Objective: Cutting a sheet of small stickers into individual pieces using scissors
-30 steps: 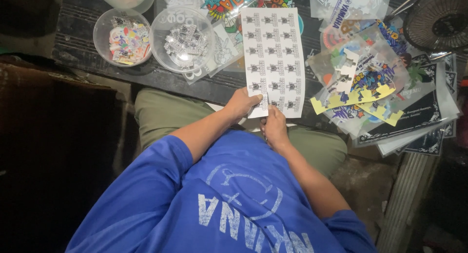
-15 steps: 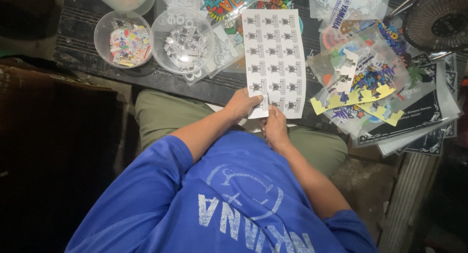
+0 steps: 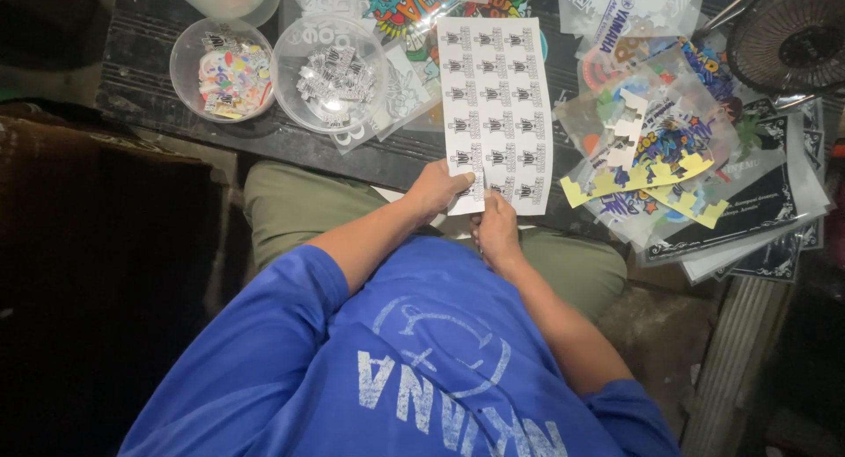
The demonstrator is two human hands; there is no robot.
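The fingers of the left hand were closed on the near left corner of a white sticker sheet, pinching its edge, while the fingers of the right hand were curled at the sheet's near edge just beside the left hand; whether they gripped the sheet or a small tool could not be told. The sheet, printed with rows of small dark stickers, lay lengthwise on the dark counter with its near end sticking out over the person's lap.

Far to the left on the counter stood a clear plastic bowl holding small colourful stickers. Just beside it, to the right, a second clear bowl held small black-and-white stickers, and it rested partly on some clear printed sheets. These lay between that bowl and the white sticker sheet. Beyond the sheet's far end lay a colourful printed sheet.

To the right of the sticker sheet spread a loose pile of sticker packs in clear sleeves, with yellow backing scraps lying on top. Under the pile were dark printed cards. At the far right corner stood a round fan grille. The person wore a blue shirt and olive trousers.
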